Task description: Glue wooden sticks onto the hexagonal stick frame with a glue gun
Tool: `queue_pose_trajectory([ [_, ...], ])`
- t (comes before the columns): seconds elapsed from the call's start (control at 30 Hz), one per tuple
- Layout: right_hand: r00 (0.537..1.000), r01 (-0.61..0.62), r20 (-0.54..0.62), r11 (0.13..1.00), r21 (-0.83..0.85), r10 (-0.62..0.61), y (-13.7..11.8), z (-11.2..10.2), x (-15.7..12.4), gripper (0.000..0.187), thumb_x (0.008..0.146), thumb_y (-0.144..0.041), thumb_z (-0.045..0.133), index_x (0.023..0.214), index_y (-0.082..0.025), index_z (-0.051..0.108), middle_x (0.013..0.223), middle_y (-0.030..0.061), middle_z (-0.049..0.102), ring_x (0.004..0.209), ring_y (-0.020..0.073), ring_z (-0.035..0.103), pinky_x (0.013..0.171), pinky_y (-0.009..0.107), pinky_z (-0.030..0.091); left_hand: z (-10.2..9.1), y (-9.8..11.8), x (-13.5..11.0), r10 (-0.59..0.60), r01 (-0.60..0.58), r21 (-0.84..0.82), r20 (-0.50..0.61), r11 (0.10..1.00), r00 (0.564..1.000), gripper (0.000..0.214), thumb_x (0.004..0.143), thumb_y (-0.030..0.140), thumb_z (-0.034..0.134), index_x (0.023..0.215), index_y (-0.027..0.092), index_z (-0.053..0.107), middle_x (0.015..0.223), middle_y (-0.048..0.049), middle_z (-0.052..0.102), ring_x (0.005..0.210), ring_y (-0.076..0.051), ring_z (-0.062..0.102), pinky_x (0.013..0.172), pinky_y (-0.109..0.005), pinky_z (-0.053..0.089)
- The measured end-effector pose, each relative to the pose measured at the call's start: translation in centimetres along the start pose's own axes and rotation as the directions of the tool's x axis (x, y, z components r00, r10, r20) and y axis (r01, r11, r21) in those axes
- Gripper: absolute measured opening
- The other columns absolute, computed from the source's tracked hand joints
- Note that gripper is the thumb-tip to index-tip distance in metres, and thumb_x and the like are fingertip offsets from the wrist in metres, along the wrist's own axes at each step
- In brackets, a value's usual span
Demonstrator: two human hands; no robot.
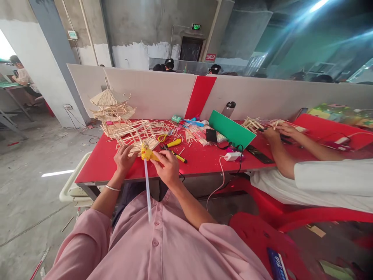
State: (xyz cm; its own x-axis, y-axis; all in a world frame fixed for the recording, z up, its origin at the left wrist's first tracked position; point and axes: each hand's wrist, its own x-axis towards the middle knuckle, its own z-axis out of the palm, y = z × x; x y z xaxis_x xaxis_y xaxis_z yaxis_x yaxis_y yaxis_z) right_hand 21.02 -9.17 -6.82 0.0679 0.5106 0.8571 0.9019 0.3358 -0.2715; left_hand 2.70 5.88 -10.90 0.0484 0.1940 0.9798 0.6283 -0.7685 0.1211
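Observation:
In my right hand (168, 168) is a yellow hot glue gun (148, 153), gripped by its handle. A long translucent glue stick (147, 190) sticks out of its back toward my body. The gun's nozzle points at a frame of thin wooden sticks (136, 134) lying on the red table. My left hand (124, 158) is closed at the near left edge of that frame, fingers on its sticks. Behind it stands a pagoda model (109, 103) built of the same sticks, with tiered roofs.
Yellow-handled pliers (174, 143) and a yellow-black cutter (180, 157) lie right of the frame. Loose sticks (190, 136), a phone (211, 135), a green board (231, 129) and a white charger (232, 156) are farther right. A co-worker's hands (275, 132) handle sticks there. A white partition (151, 91) backs the table.

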Motion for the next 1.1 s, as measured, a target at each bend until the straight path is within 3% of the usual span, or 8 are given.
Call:
queue_pose_trajectory([
  [0.27,0.991,-0.122,-0.027,0.975,0.185,0.129,0.7,0.5,-1.5,0.032,0.094,-0.041,0.062,0.121,-0.026,0.072,0.1,0.0073,0.068,0.094,0.0195,0.066,0.087,0.032,0.055,0.1,0.1,-0.7,0.058,-0.06,0.024,0.065,0.998,0.996,0.021,0.084,0.039,0.075,0.096,0.023,0.071,0.09,-0.0057,0.075,0.082,-0.021,0.07,0.078,-0.032,0.054],
  [0.57,0.986,-0.16,0.072,0.977,0.138,0.152,1.0,0.5,-2.0,0.033,0.096,-0.038,0.059,0.124,-0.023,0.069,0.106,0.0085,0.07,0.099,0.0203,0.068,0.091,0.031,0.054,-0.1,-0.1,-1.0,0.026,-0.027,0.006,0.121,1.0,0.992,0.024,0.085,0.042,0.074,0.099,0.023,0.07,0.095,-0.0061,0.075,0.086,-0.021,0.069,0.081,-0.033,0.054],
  [1.1,0.99,-0.119,0.091,0.982,0.15,0.106,-0.1,-0.6,-2.3,0.034,0.098,-0.038,0.055,0.125,-0.023,0.069,0.105,0.0093,0.071,0.097,0.02,0.068,0.087,0.031,0.055,0.1,-0.2,-1.1,-0.064,0.062,0.029,0.108,0.998,0.992,0.029,0.085,0.047,0.072,0.1,0.023,0.072,0.094,-0.0073,0.076,0.091,-0.025,0.069,0.09,-0.04,0.054],
])
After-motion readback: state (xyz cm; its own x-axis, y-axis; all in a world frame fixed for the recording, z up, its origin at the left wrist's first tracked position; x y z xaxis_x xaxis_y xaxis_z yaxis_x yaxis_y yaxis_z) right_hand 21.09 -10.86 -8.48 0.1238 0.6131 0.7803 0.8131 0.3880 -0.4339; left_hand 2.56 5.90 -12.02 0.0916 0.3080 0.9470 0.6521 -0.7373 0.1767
